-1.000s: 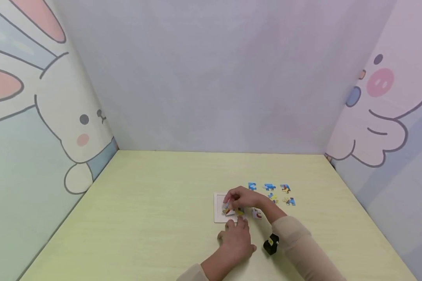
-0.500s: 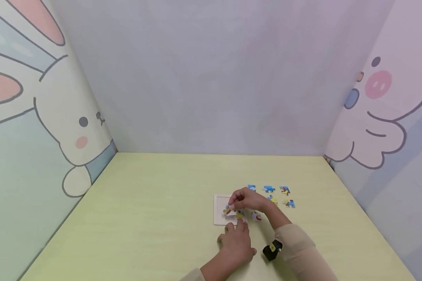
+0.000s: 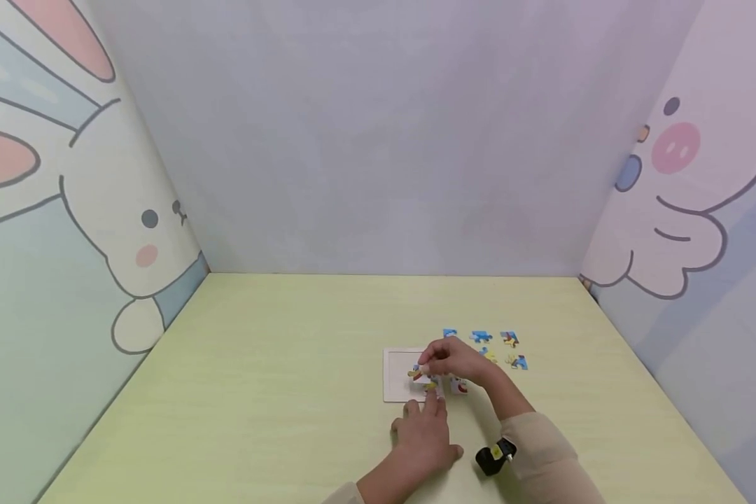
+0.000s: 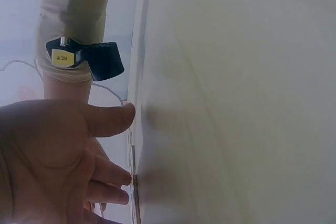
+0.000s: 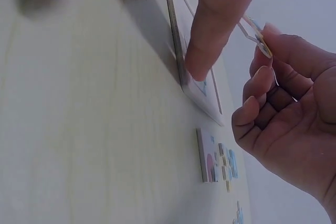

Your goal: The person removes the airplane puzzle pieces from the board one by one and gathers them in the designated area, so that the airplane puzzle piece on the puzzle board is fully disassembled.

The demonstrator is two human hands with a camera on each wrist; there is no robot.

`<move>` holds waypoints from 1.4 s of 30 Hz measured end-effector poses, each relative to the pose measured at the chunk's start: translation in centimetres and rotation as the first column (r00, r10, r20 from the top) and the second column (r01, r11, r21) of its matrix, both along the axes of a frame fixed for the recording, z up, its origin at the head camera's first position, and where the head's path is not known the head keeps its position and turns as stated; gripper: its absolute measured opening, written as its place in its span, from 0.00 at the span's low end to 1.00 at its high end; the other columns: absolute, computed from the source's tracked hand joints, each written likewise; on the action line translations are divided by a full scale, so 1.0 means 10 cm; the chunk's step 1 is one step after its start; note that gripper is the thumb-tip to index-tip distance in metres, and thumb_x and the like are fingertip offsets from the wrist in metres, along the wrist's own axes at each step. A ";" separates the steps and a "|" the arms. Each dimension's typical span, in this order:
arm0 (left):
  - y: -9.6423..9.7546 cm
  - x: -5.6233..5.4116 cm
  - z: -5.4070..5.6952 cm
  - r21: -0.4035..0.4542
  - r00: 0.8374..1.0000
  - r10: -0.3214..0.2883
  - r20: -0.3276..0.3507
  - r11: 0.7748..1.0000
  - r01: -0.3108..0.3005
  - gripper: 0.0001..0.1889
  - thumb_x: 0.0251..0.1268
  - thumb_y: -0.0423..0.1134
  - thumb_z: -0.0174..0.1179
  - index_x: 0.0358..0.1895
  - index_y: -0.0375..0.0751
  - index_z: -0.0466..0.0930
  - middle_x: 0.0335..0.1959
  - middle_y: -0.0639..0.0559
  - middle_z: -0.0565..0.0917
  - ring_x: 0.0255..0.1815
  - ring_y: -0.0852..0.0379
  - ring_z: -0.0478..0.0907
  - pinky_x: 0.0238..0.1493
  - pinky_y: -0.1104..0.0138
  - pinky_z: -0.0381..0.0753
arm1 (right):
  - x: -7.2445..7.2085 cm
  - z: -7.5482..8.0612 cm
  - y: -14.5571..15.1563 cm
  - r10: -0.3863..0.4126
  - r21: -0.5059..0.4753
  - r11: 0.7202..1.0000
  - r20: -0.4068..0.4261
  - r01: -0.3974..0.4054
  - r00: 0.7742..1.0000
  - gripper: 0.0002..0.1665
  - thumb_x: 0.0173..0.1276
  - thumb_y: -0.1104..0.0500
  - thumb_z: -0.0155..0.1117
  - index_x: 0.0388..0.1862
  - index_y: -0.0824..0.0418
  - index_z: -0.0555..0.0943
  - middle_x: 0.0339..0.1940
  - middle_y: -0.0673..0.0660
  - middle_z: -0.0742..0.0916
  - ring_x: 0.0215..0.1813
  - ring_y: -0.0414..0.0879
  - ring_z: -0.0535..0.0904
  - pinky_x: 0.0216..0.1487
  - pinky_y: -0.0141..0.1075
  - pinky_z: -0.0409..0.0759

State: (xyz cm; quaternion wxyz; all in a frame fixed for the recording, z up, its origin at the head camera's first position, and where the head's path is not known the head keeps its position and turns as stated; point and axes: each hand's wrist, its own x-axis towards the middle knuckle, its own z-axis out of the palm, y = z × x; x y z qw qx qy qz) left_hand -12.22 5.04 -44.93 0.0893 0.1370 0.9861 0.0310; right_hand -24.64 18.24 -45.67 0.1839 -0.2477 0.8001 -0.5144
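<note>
A white jigsaw frame point(image 3: 393, 397) lies flat on the table. Over its right half, my right hand point(image 3: 456, 358) pinches a colourful jigsaw piece point(image 3: 418, 374) between thumb and forefinger. The right wrist view catches that piece point(image 5: 258, 39) tilted and raised off the frame. My left hand point(image 3: 423, 435) is spread at the frame's near edge. One of its fingertips presses on the near right corner, where a yellow and blue piece point(image 3: 431, 386) shows in the frame. In the left wrist view the left hand point(image 4: 58, 156) hides most of the frame.
A loose jigsaw piece point(image 3: 458, 385) with red on it lies just right of the frame. Several more loose pieces point(image 3: 481, 337) are laid out behind the right hand. A black wrist camera point(image 3: 495, 456) hangs from the right sleeve. Printed cloth walls point(image 3: 390, 175) enclose the table point(image 3: 277, 364).
My right hand has shifted a little to the right, carrying the jigsaw piece towards the frame's right side. My left hand has stayed nearly in place.
</note>
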 end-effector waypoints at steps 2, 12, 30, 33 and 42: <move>-0.01 0.01 0.00 0.002 1.000 -0.010 0.006 1.000 0.010 0.41 0.49 0.67 0.60 0.66 0.50 0.68 0.68 0.55 0.62 0.49 0.46 0.66 0.27 0.51 0.72 | 0.03 0.00 0.03 -0.016 -0.016 1.000 0.009 0.016 1.000 0.08 0.64 0.61 0.63 0.39 0.64 0.82 0.32 0.55 0.84 0.32 0.46 0.75 0.35 0.42 0.75; -0.12 -0.03 0.00 -0.015 0.997 -0.058 -0.056 0.998 0.058 0.39 0.50 0.66 0.60 0.62 0.47 0.71 0.65 0.50 0.66 0.48 0.48 0.70 0.36 0.56 0.72 | 0.17 0.05 0.25 -0.124 -0.036 0.992 0.002 0.124 0.992 0.11 0.63 0.57 0.65 0.38 0.64 0.82 0.33 0.54 0.84 0.35 0.48 0.78 0.36 0.47 0.77; -0.54 -0.31 -0.03 0.063 0.951 -0.190 -0.243 0.975 0.211 0.27 0.56 0.55 0.62 0.57 0.47 0.74 0.50 0.49 0.75 0.47 0.49 0.72 0.40 0.56 0.71 | 0.35 0.06 0.60 -0.269 -0.004 0.963 0.000 0.269 0.963 0.12 0.60 0.57 0.67 0.38 0.64 0.83 0.32 0.56 0.84 0.33 0.52 0.76 0.34 0.45 0.74; -0.62 -0.36 -0.04 0.060 0.951 -0.211 -0.228 0.971 0.230 0.26 0.57 0.54 0.61 0.57 0.47 0.74 0.52 0.48 0.75 0.49 0.49 0.72 0.40 0.56 0.72 | 0.39 0.07 0.66 -0.286 0.014 0.958 0.017 0.285 0.958 0.12 0.61 0.58 0.66 0.39 0.65 0.82 0.32 0.57 0.84 0.33 0.52 0.75 0.34 0.45 0.73; -0.81 -0.52 -0.04 0.120 0.947 -0.218 -0.237 0.960 0.251 0.23 0.61 0.50 0.60 0.57 0.43 0.75 0.58 0.46 0.73 0.56 0.47 0.70 0.47 0.54 0.72 | 0.53 0.19 0.85 -0.353 0.010 0.936 0.028 0.352 0.935 0.12 0.64 0.61 0.63 0.42 0.69 0.81 0.34 0.60 0.84 0.36 0.51 0.77 0.36 0.45 0.75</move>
